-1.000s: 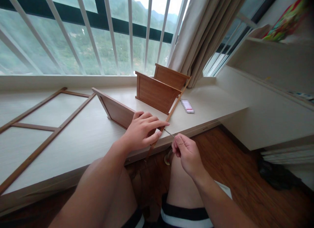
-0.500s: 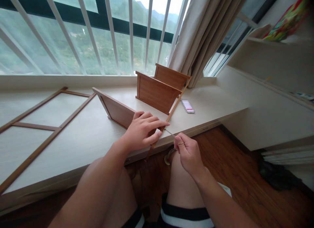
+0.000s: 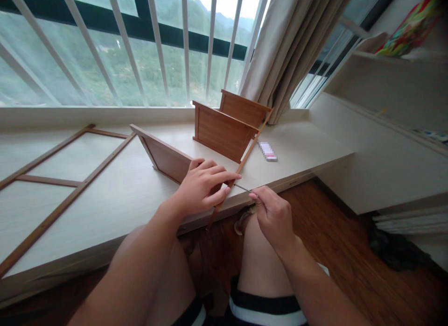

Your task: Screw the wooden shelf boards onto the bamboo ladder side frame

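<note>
My left hand (image 3: 203, 186) is wrapped over the near end of a wooden rail (image 3: 249, 153) where a brown panel (image 3: 164, 155) meets it. Its thumb and fingers close around that joint. A thin metal rod-shaped tool (image 3: 242, 187) is in my closed right hand (image 3: 275, 214). The tool's tip touches the outer side of the rail beside my left fingertips. Its grip end is hidden in my fist, so I cannot tell whether it is a hex key or a screwdriver. Two more brown panels, a middle one (image 3: 220, 130) and a far one (image 3: 245, 106), stand joined to the same rail.
On the left of the white window ledge (image 3: 115, 195) lies a ladder-like wooden frame (image 3: 63, 200). A phone-like flat object (image 3: 268, 151), blurred out, rests right of the rail. Behind are window bars (image 3: 185, 50) and a beige curtain (image 3: 283, 46). My knees are against the ledge's front.
My right hand has turned about the tool and shifted slightly right and down. The tool's tip stays at the rail. My left hand holds its place.
</note>
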A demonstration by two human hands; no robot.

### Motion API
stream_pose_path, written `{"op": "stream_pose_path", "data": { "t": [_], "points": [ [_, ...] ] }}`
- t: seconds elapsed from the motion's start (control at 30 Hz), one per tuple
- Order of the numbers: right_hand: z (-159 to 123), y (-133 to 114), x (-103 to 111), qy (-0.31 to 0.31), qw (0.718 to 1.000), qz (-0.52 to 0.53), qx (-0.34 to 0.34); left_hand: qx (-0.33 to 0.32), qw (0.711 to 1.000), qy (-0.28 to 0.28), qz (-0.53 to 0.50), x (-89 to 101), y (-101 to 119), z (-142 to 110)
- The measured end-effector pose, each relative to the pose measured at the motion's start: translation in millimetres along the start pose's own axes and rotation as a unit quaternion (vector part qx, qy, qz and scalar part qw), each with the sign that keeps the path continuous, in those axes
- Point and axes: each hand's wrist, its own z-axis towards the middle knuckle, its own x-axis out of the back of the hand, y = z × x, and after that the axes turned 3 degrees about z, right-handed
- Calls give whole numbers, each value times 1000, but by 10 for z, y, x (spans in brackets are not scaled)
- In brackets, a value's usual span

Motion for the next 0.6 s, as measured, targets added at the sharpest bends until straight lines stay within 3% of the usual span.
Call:
{"op": "stream_pose_path", "data": {
  "t": [0.6],
  "points": [
    [-4,9,-13,-11,999,29,22,1,1000,4,1,-3,8,-3]
  ]
}}
